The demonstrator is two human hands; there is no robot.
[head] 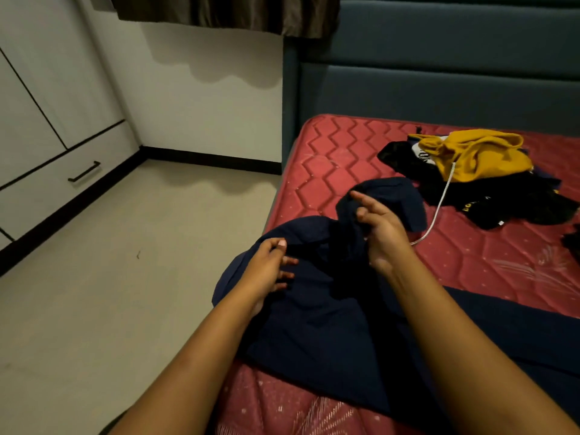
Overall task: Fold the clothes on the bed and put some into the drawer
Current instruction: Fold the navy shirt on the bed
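A large navy blue garment (320, 315) lies spread over the near left corner of the red mattress (339, 152), partly hanging off its edge. My left hand (266, 271) pinches the garment's left edge between thumb and fingers. My right hand (379, 227) holds a bunched fold of the same garment near its middle, index finger pointing out. At the far left, low in the white wardrobe, is the drawer (59, 183), which has a black handle and is closed.
A pile of clothes sits further back on the mattress: a yellow garment (480, 155) with a white drawstring on top of black garments (508, 199). The padded teal headboard (439, 83) stands behind. Beige floor (125, 262) lies between bed and wardrobe.
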